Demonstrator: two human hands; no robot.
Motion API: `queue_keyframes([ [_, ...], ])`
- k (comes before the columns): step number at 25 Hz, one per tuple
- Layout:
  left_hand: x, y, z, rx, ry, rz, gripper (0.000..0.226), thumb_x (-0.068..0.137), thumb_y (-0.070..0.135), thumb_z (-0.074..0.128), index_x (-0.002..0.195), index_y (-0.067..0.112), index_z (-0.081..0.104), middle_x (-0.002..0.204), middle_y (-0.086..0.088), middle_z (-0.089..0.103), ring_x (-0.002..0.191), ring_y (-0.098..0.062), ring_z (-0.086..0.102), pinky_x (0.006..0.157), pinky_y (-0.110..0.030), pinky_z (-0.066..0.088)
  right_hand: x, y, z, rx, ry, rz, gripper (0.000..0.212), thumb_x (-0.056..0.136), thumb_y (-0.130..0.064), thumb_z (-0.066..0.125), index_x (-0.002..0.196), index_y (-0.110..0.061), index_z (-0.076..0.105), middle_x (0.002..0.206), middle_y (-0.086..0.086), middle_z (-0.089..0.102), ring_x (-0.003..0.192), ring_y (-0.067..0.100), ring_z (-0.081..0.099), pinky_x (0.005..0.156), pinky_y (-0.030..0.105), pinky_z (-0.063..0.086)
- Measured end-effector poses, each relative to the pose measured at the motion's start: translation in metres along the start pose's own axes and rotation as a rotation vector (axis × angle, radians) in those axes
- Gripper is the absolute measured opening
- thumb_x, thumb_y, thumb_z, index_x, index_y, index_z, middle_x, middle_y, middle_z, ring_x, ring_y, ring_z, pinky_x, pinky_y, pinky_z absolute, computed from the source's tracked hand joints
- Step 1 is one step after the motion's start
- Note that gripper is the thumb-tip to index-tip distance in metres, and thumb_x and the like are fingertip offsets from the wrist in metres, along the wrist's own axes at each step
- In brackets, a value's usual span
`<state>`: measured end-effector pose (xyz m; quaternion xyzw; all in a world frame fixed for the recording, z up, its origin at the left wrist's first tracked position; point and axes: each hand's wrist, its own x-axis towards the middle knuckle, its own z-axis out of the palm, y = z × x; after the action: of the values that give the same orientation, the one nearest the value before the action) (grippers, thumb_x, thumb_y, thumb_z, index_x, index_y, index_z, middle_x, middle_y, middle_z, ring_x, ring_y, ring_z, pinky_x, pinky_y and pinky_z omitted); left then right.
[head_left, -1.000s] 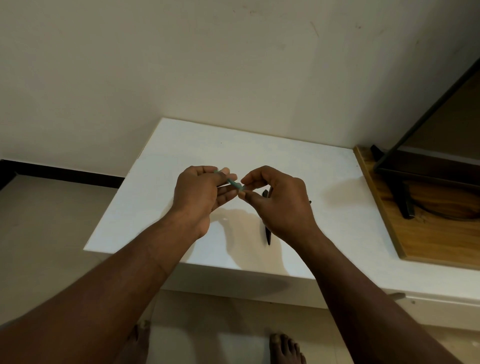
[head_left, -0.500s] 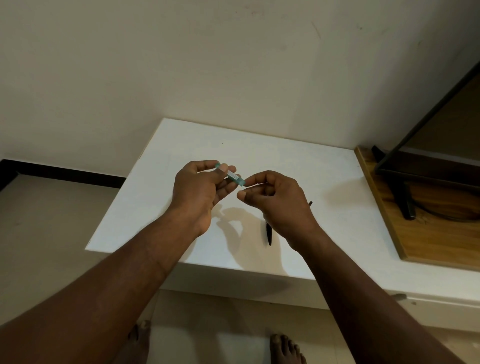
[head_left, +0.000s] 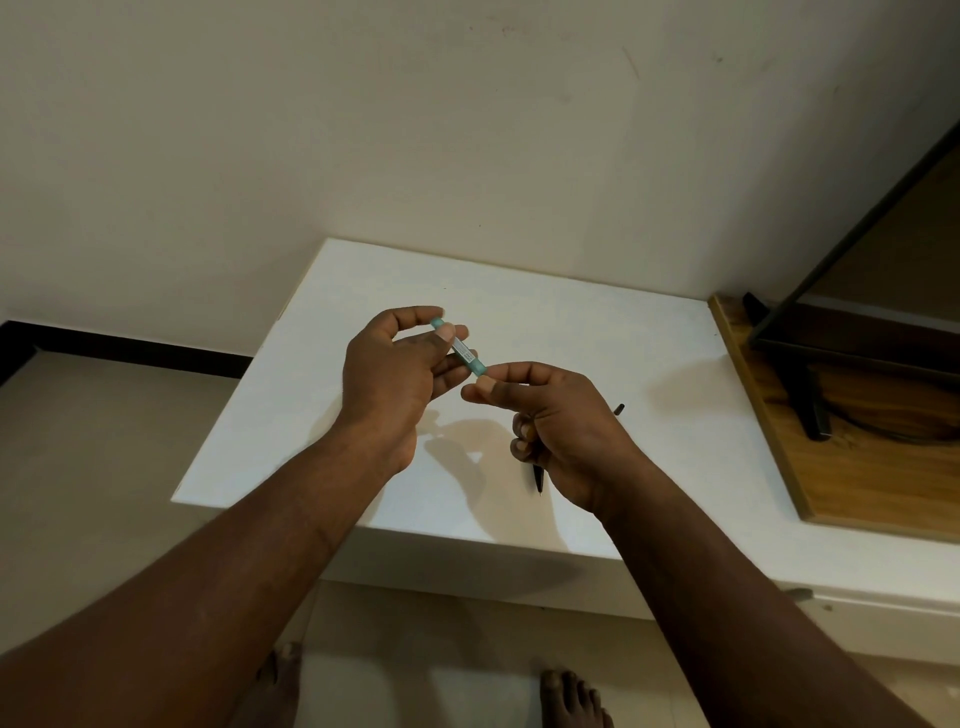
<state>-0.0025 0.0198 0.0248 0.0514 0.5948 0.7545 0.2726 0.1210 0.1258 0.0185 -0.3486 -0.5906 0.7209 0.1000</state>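
Observation:
My left hand (head_left: 395, 374) pinches a slim teal tube with a white label (head_left: 464, 351) between thumb and fingertips, above the white table (head_left: 322, 415). The tube slants down to the right. My right hand (head_left: 561, 421) is just right of it, thumb and forefinger pressed together at the tube's lower end. Its other fingers curl round a black pen (head_left: 538, 479), whose tip pokes out below the hand. A short black end (head_left: 618, 409) shows to the right of the hand.
A wooden board (head_left: 852, 483) lies on the table's right side with a black stand and cable (head_left: 810, 410) on it. A cream wall rises behind the table. Tiled floor and bare feet (head_left: 571, 696) are below the near edge.
My left hand has lifted and tilted the teal tube, so more of it shows. My right hand has slid slightly right and down, its pinched fingertips now at the tube's lower end.

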Motion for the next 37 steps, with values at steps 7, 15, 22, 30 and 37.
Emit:
queue_keyframes([
  [7, 0.0012, -0.0003, -0.0003, 0.018, 0.015, 0.026, 0.023, 0.101, 0.006, 0.064, 0.122, 0.016, 0.069, 0.109, -0.007, 0.080, 0.089, -0.021, 0.081, 0.072, -0.028, 0.064, 0.0010, 0.0020, -0.0001, -0.016, 0.006, -0.007, 0.009, 0.098, -0.010, 0.072, 0.102, -0.011, 0.080, 0.100, 0.007, 0.085, 0.053, 0.011, 0.031, 0.050, 0.023, 0.038],
  [15, 0.0014, 0.0008, -0.0001, 0.046, 0.008, 0.083, 0.026, 0.102, 0.005, 0.062, 0.124, 0.018, 0.070, 0.106, -0.003, 0.080, 0.091, -0.020, 0.080, 0.070, -0.026, 0.064, 0.0024, 0.0037, 0.0004, -0.016, 0.010, 0.000, 0.010, 0.100, -0.012, 0.071, 0.106, -0.009, 0.079, 0.100, 0.006, 0.085, 0.054, 0.012, 0.030, 0.051, 0.023, 0.038],
  [22, 0.0015, 0.0001, -0.0002, 0.044, 0.018, 0.083, 0.035, 0.102, 0.006, 0.063, 0.132, 0.022, 0.065, 0.102, 0.000, 0.080, 0.088, -0.017, 0.080, 0.070, -0.026, 0.063, 0.0024, 0.0041, 0.0019, -0.015, 0.008, 0.002, 0.010, 0.100, -0.013, 0.071, 0.104, -0.011, 0.080, 0.101, 0.005, 0.085, 0.052, 0.010, 0.034, 0.050, 0.021, 0.041],
  [30, 0.0010, -0.0012, 0.0008, 0.043, 0.009, 0.064, 0.027, 0.101, 0.005, 0.063, 0.125, 0.018, 0.067, 0.107, -0.005, 0.080, 0.090, -0.021, 0.081, 0.073, -0.030, 0.065, -0.0001, 0.0025, 0.0031, -0.034, 0.025, -0.008, 0.011, 0.099, -0.018, 0.074, 0.104, -0.010, 0.079, 0.097, 0.006, 0.085, 0.055, 0.012, 0.032, 0.050, 0.022, 0.040],
  [37, -0.0001, -0.0003, 0.0010, 0.029, 0.008, 0.053, 0.024, 0.101, 0.005, 0.063, 0.122, 0.015, 0.069, 0.105, -0.005, 0.080, 0.087, -0.020, 0.081, 0.069, -0.026, 0.063, 0.0007, 0.0009, 0.0043, -0.013, 0.033, 0.003, 0.011, 0.098, -0.019, 0.074, 0.103, -0.010, 0.080, 0.095, 0.007, 0.085, 0.057, 0.013, 0.032, 0.049, 0.021, 0.040],
])
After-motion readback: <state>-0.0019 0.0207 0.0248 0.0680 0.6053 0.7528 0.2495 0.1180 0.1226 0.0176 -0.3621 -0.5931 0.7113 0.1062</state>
